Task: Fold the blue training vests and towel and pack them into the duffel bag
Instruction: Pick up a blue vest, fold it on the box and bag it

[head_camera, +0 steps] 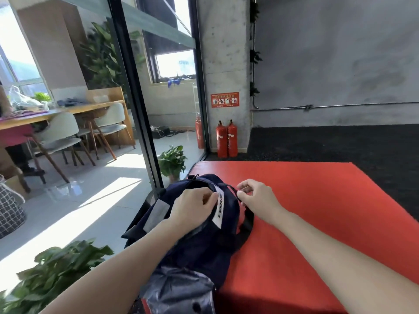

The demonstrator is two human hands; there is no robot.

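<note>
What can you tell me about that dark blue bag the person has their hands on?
The duffel bag is navy fabric, soft and bulging, lying along the left edge of a red mat. It bears a white label with lettering, a grey patch and black straps. Its top zipper gapes at the far end. The left hand rests on top near the label; the right hand pinches something small beside the strap.

Navy cloth duffel bag (204,241), matt red mat (306,211), glossy tiled floor (90,200)
</note>
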